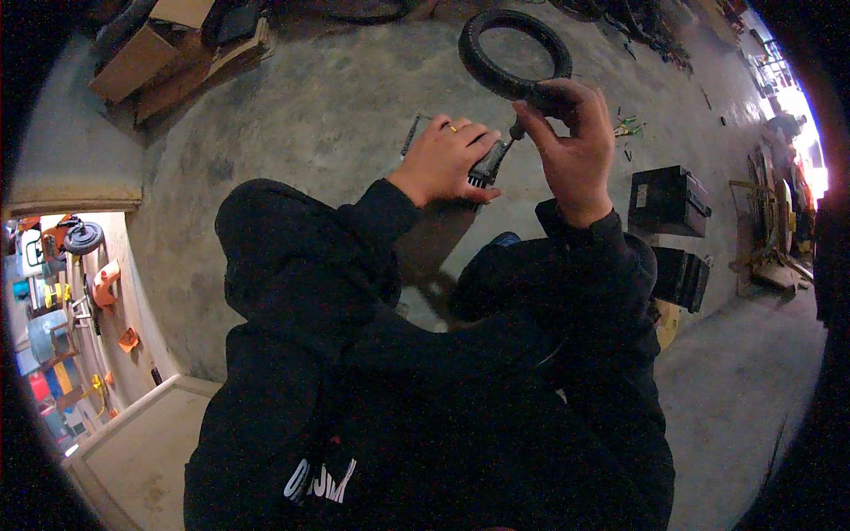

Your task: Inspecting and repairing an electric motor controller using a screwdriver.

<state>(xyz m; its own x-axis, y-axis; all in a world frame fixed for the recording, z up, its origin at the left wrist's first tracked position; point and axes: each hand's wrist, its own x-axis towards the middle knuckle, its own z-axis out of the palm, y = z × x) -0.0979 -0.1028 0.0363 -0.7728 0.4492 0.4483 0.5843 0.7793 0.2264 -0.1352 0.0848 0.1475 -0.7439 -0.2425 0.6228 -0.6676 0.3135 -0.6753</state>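
My left hand [445, 161], with a ring on one finger, is closed over a dark ribbed part [486, 168] that has a row of pale teeth or fins along its lower end. Much of that part is hidden under the fingers. A thin squarish metal frame [411, 134] shows past the left knuckles. My right hand [577, 146] is closed, thumb and fingers pinching a slender dark piece [516, 130] that reaches to the ribbed part's upper right; its exact kind cannot be made out. Just beyond the right fingers lies a black tyre [469, 55] on the concrete floor.
Two black boxes, perhaps batteries, stand at right: one farther [668, 202], one nearer [679, 277]. Small green-handled tools [628, 126] lie beyond the right hand. Cardboard [146, 62] is at far left, a cluttered doorway [80, 310] at left, and planks [763, 208] lean far right.
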